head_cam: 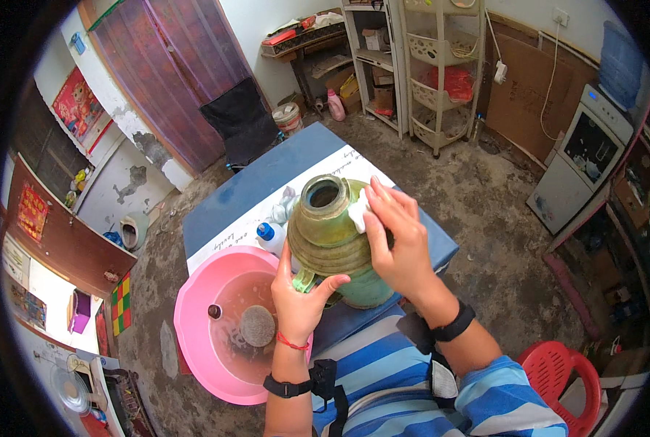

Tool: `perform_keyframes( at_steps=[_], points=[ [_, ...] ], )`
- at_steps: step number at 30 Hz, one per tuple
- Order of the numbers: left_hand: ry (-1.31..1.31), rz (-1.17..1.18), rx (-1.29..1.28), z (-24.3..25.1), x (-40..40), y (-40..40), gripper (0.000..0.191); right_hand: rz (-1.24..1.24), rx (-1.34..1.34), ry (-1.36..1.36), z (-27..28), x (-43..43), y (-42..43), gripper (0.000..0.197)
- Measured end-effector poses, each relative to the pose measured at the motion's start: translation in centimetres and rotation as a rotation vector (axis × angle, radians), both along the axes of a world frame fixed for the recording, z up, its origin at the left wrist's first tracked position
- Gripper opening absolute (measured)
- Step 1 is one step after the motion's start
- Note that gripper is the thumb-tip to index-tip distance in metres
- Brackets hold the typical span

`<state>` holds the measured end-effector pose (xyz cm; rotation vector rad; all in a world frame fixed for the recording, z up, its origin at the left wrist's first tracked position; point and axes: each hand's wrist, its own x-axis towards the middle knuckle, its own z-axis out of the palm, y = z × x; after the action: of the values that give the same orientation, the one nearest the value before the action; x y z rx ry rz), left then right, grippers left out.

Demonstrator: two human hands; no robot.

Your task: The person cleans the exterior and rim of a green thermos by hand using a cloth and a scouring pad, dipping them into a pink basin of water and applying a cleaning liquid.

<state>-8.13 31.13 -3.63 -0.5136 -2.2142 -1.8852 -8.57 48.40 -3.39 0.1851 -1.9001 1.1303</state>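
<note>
A worn green thermos flask [333,240] is held tilted over the near side of the table, its round open mouth facing up and away from me. My left hand [298,297] grips it low on the left, by its green handle [305,280]. With my right hand [398,235] I press a crumpled white cloth or wipe [360,212] to the flask's shoulder. On the left, a pink plastic basin [193,328] holds murky brownish water. In it are a round grey textured piece [257,326] and a small dark brown cap [214,311].
Behind the flask, a white bottle with a blue cap [266,231] stands on the blue-and-white table covering [259,180], near some clear crumpled plastic [282,206]. A black folding chair [240,123] is beyond the table. A red plastic stool [554,377] stands at lower right.
</note>
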Motion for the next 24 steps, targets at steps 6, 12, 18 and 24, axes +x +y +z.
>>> perform_keyframes(
  at_steps=[6, 12, 18, 24],
  points=[
    [0.011, 0.000, -0.021, -0.2, 0.0, -0.3, 0.093, -0.020, 0.128, 0.072, -1.1, 3.6, -0.6, 0.030],
    [-0.008, 0.011, -0.051, 0.3, 0.5, -0.4, 0.091, 0.147, -0.279, -0.139, 1.9, -1.3, 4.3, 0.021],
    [0.017, 0.028, -0.117, 0.3, 0.2, -0.4, 0.091, 0.517, -0.206, -0.496, 2.0, -7.3, 4.6, 0.030],
    [0.041, 0.045, -0.107, 0.2, 0.3, -0.1, 0.092, 0.083, -0.076, -0.220, 1.9, -4.3, 2.1, 0.017]
  ],
)
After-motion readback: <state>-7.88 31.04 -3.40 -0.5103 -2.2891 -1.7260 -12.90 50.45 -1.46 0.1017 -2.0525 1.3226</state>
